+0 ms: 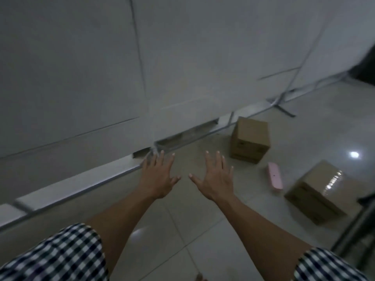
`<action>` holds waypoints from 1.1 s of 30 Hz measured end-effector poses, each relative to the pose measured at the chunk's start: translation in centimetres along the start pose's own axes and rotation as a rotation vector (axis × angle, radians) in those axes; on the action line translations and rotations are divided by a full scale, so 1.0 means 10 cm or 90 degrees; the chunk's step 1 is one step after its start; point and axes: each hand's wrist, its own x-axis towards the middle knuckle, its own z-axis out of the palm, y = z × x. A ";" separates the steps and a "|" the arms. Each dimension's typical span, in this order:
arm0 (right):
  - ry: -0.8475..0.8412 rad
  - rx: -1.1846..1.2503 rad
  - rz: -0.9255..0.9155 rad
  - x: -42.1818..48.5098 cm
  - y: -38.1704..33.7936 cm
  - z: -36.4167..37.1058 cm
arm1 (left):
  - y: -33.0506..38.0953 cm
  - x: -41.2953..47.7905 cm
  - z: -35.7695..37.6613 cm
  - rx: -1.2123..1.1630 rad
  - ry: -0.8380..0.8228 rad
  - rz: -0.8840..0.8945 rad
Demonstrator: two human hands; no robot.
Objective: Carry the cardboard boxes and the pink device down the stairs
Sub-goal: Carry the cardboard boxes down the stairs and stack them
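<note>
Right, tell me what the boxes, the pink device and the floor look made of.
Far box: cardboard, matte brown faces.
Near box: same, with glossy tape glinting on top.
Pink device: probably smooth plastic, even colour.
Floor: glossy pale tile, grout lines, light glare.

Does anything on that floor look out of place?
Mildly. The pink device lies loose on the floor between the farther box and the nearer box, which sits askew to it. Nothing looks spilled or damaged.
</note>
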 end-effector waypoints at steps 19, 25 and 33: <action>0.084 0.024 0.369 0.39 3.10 -0.71 | 3.40 1.88 0.34 0.011 -0.072 0.370; 0.048 0.018 0.428 0.90 3.72 -0.60 | 3.90 2.58 0.59 0.004 -0.118 0.413; -0.005 0.053 0.464 1.97 4.35 -0.48 | 4.21 3.88 0.79 0.030 -0.182 0.389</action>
